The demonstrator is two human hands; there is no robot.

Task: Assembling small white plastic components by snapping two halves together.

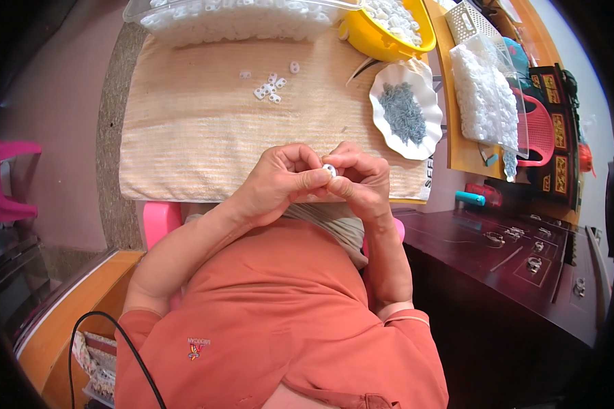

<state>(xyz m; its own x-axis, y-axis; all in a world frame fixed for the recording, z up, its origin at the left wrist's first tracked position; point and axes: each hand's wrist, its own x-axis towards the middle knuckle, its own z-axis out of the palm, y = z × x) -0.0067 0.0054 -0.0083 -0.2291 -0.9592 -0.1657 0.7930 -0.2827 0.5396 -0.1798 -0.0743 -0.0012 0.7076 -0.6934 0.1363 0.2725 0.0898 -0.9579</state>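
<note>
Close to the table's front edge, my two hands meet over a small white plastic piece (329, 170) with dark holes. My left hand (278, 178) pinches it between thumb and forefinger from the left. The thumb and fingertips of my right hand (362, 178) close on it from the right; whether they also hold a smaller part is hidden. Beyond my hands lie several similar white pieces (273, 87), loose on a beige striped cloth (191, 129). To the right, a white scalloped dish (428, 116) holds many small grey pieces (402, 112).
A clear bin (138, 15) full of white pieces stands at the far edge, beside a yellow basket (370, 45) of white parts. Further right is another filled clear box (522, 129). A dark red cabinet (457, 238) stands at my right, a pink stool (10, 184) far left.
</note>
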